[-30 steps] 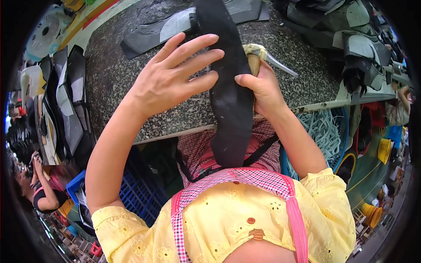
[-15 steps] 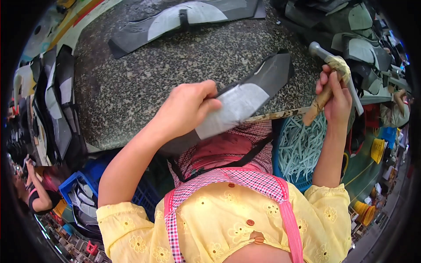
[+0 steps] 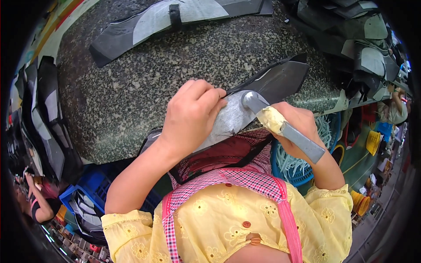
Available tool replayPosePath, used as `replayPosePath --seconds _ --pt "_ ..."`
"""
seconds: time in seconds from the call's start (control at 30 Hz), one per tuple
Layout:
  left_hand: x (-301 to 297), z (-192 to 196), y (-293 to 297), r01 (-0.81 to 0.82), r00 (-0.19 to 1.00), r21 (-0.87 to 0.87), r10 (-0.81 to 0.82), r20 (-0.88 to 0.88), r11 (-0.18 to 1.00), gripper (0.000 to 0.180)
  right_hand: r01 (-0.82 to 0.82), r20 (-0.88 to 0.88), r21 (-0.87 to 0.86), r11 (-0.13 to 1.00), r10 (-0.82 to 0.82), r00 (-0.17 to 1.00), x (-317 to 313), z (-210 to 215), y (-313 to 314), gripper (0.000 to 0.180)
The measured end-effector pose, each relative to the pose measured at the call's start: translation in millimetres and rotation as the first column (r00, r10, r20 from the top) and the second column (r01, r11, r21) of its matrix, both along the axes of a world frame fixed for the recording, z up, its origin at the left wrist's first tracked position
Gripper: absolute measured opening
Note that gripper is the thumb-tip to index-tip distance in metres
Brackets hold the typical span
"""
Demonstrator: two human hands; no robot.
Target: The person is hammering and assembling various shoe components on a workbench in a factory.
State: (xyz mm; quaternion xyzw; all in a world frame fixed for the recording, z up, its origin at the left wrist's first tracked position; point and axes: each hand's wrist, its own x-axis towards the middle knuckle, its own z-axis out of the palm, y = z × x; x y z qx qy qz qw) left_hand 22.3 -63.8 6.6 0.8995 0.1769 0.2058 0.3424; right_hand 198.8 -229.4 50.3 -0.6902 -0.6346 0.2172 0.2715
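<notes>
On the near edge of a speckled stone slab (image 3: 131, 87) lies a long dark flat piece (image 3: 283, 81) with a light grey middle section, likely leather or synthetic sheet. My left hand (image 3: 190, 114) is closed on it, fingers and thumb pinching its far edge by the grey section. In my right hand (image 3: 300, 122) is a hammer (image 3: 305, 142) with yellowish tape wrapped around the middle of its metal head. Its rounded face is against or just above the grey section; I cannot tell which. My hand hides most of the handle.
A similar dark piece with a black strap (image 3: 175, 15) lies on the slab's far side. More pieces are stacked at left (image 3: 48, 118) and far right (image 3: 372, 61). A blue basket of pale strips (image 3: 289, 158) stands below the right edge, a blue crate (image 3: 90, 184) at lower left.
My right hand has swung the hammer left and inward, from beside the slab onto the grey section. The dark piece has shifted slightly right and my left hand grips its far edge.
</notes>
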Motion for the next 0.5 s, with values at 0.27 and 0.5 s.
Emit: replayPosePath --seconds 0.27,0.5 --pt "-3.1 -12.2 1.7 0.110 0.979 0.271 -0.151 0.135 0.956 0.026 0.031 -0.061 -0.044 0.999 -0.034 0.998 1.3 6.7 4.6 0.022" --pt "-1.7 -8.9 2.7 0.149 0.978 0.341 -0.190 0.090 0.928 0.026 0.137 -0.020 0.033 0.990 -0.136 0.990 -7.3 31.6 22.5 0.027"
